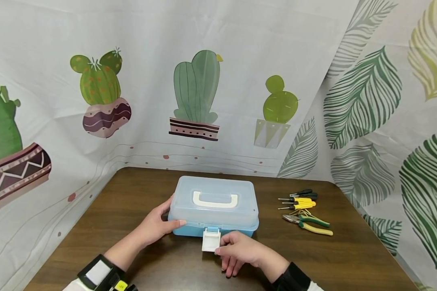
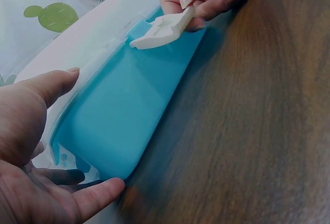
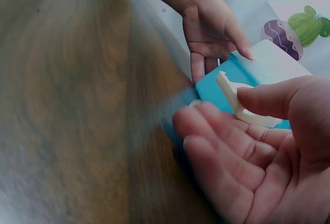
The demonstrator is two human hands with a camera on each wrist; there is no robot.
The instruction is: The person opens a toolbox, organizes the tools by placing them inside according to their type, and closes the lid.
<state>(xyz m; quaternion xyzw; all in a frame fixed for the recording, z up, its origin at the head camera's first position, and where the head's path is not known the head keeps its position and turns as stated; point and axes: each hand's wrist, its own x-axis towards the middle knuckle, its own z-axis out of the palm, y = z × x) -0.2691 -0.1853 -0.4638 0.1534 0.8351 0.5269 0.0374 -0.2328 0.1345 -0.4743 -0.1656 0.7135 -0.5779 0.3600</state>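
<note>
A toolbox [image 1: 218, 190] with a translucent lid, white handle and blue base stands on the table, its lid down. My left hand [image 1: 155, 222] rests against its left end. The thumb lies straight along the lid's front edge and the fingers reach over the end wall, as the left wrist view shows [image 2: 36, 152]. At the front, the white latch [image 1: 211, 239] is swung outward from the lid. My right hand [image 1: 242, 252] pinches the latch's edge between thumb and index finger, the other fingers loosely bent below. The box's contents are hidden under the cloudy lid.
On the right of the brown table [image 1: 349, 258] lie pliers [image 1: 307, 224] with green and yellow handles. Behind them are yellow-handled screwdrivers [image 1: 302, 202] and black-handled ones [image 1: 304, 193]. A printed cloth [image 1: 149, 101] hangs behind the table.
</note>
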